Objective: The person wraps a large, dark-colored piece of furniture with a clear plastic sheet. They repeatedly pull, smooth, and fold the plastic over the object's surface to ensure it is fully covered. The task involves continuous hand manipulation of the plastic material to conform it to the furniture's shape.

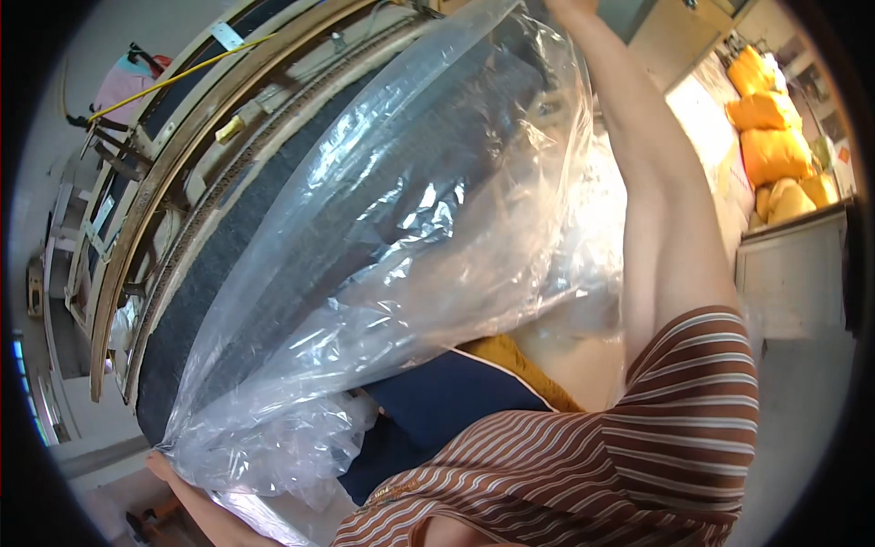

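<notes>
A large clear plastic sheet (392, 264) stretches diagonally between my two hands, creased and shiny. At the lower left, my left hand (159, 465) is closed on one gathered edge of it. My right hand (571, 9) reaches to the top of the view and grips the far end, its fingers partly cut off by the frame. Beneath and behind the plastic lies a long, dark grey padded piece (196, 314) with a curved edge. Close to my body, a navy blue cushion (456, 392) sits partly under the sheet, with a mustard one (519, 360) beside it.
Bare wooden frames (137, 228) stand along the left, with a thin yellow rod (182, 77) across them. Stuffed orange bags (775, 150) are piled at the far right above a pale cabinet (793, 264).
</notes>
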`<state>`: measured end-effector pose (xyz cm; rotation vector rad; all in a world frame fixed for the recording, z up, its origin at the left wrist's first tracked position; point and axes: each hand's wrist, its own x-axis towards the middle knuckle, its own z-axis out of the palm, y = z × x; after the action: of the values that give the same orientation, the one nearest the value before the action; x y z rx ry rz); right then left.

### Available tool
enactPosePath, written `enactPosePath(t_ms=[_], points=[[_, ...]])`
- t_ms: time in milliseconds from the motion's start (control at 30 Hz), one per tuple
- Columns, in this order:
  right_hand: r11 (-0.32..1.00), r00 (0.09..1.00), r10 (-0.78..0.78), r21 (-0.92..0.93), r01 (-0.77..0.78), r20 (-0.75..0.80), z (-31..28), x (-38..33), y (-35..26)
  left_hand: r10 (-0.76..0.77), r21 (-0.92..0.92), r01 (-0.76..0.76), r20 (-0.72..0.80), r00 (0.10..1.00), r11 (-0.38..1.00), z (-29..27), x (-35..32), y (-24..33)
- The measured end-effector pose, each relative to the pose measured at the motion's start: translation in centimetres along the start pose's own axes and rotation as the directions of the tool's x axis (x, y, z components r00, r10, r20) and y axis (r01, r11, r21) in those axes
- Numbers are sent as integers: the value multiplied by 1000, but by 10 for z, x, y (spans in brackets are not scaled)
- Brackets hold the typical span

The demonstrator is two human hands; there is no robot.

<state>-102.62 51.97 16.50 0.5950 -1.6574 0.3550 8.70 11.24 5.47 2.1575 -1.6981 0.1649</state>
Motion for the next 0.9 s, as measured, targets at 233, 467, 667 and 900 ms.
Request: enactPosePath(t_ms=[233,467,667,900], points=[[687,678,-436,706,-174,591,11,-100,-46,26,-36,-21,155,988,999,7,-15,-40],[960,531,-263,271,65,805,15,-68,-89,63,283,-82,76,995,956,63,-22,-55],[617,56,-183,159,-770,981,88,-109,-57,-75,-212,32,-198,977,977,15,43,-48],[564,540,-521,741,-365,662,-54,-42,-160,-108,-491,-81,-344,933,867,81,-8,99]])
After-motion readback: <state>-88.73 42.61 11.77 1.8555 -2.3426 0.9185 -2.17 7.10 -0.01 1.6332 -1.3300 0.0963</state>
